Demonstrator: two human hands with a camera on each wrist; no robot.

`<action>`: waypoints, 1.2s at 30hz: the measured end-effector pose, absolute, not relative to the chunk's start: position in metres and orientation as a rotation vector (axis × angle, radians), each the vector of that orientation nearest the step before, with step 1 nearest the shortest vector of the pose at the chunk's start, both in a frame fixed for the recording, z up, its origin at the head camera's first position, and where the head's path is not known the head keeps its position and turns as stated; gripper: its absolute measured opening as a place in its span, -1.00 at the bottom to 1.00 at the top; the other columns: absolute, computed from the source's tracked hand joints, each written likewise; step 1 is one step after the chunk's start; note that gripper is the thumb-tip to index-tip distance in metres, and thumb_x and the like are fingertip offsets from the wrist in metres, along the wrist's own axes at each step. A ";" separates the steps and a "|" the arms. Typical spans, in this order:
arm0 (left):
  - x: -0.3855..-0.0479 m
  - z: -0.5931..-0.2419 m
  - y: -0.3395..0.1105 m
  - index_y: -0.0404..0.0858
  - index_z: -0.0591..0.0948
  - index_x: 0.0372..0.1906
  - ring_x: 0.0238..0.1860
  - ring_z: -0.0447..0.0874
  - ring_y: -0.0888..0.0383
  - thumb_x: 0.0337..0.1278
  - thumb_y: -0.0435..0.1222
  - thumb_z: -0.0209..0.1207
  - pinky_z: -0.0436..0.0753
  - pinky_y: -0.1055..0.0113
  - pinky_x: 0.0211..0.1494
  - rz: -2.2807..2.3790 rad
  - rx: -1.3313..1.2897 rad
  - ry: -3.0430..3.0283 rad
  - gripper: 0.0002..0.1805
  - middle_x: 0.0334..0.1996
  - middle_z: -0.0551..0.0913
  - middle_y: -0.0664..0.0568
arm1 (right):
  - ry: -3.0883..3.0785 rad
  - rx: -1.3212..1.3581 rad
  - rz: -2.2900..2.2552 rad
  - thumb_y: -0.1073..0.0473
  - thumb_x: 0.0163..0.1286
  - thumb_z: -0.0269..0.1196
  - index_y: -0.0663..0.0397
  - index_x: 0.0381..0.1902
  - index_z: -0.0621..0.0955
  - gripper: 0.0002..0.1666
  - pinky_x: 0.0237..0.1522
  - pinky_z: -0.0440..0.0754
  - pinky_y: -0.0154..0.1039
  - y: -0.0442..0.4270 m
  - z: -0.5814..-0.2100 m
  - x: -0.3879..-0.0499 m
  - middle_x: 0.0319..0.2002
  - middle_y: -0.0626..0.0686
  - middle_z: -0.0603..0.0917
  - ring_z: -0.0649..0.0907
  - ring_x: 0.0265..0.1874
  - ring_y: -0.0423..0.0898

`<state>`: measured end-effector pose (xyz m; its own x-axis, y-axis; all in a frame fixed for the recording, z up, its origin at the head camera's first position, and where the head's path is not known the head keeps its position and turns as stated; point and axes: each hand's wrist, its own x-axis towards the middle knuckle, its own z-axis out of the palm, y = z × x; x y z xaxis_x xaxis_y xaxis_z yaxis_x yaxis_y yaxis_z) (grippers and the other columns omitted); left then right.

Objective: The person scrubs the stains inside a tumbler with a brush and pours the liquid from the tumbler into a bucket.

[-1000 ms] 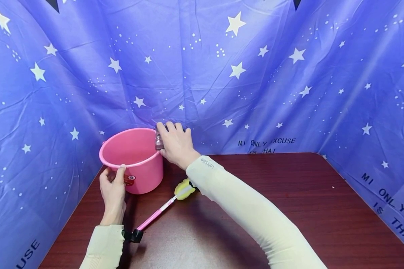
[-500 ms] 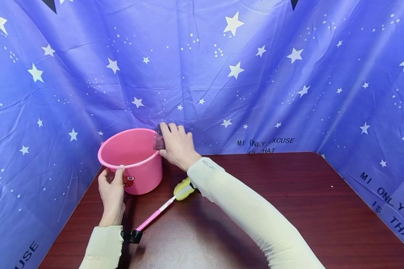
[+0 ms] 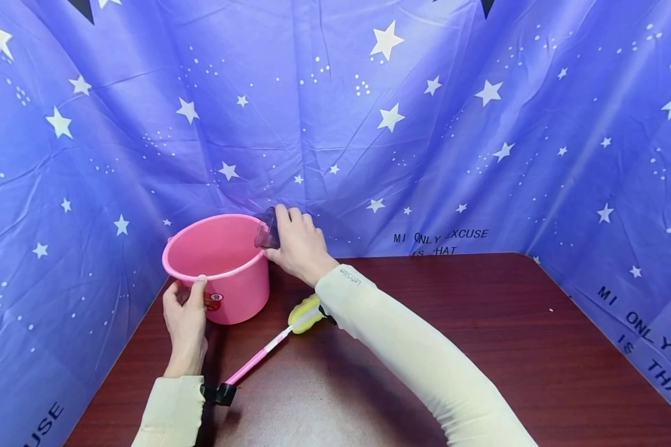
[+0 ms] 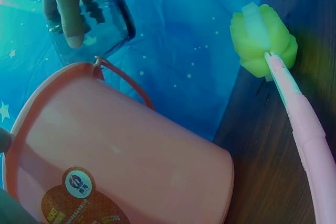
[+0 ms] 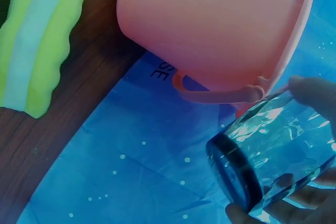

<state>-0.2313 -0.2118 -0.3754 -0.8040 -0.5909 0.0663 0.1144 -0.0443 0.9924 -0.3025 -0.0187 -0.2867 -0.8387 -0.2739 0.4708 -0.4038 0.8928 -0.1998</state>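
My left hand (image 3: 187, 316) grips the near left rim of a pink bucket (image 3: 240, 295), its thumb on the outer wall. At the bucket's right rim, my right hand (image 3: 302, 245) holds a clear faceted drinking glass (image 3: 266, 230). In the right wrist view the glass (image 5: 278, 140) is tilted, its thick base low and its mouth raised toward the bucket's side; fingers and thumb wrap round it. The left wrist view shows the bucket's outer wall (image 4: 136, 135) with a round label. Whether liquid is in the glass or bucket, I cannot tell.
A bottle brush with a yellow sponge head (image 3: 304, 315) and pink-and-white handle (image 3: 251, 366) lies on the dark red wooden table (image 3: 425, 335), between my forearms. A blue star-printed cloth (image 3: 335, 124) hangs behind and at both sides. The bucket's handle (image 5: 220, 96) hangs down.
My right hand has turned the glass, so that it appears at a different tilt, and has shifted slightly right. The left hand and the bucket have stayed about the same.
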 end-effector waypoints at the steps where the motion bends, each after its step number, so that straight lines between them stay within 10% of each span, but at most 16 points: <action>1: -0.231 -0.375 -0.212 -0.26 0.22 0.34 -0.06 0.31 0.26 0.18 -0.02 0.20 0.44 0.26 -0.01 -1.898 0.505 -1.751 -0.27 -0.03 0.32 0.13 | -2.614 0.491 0.435 -0.28 0.04 0.39 -0.03 0.19 0.28 -0.10 -0.18 0.59 0.02 -0.018 -0.288 -0.303 0.02 0.07 0.49 0.50 -0.03 0.04; 36: -0.232 -0.376 -0.212 -0.27 0.23 0.32 -0.11 0.34 0.24 0.16 -0.03 0.22 0.45 0.35 -0.09 -1.906 0.504 -1.727 -0.27 -0.06 0.33 0.12 | -2.549 0.413 0.920 -0.28 0.01 0.38 0.13 0.31 0.28 0.04 0.13 0.45 -0.06 0.010 -0.320 -0.293 0.11 0.12 0.45 0.48 0.08 0.03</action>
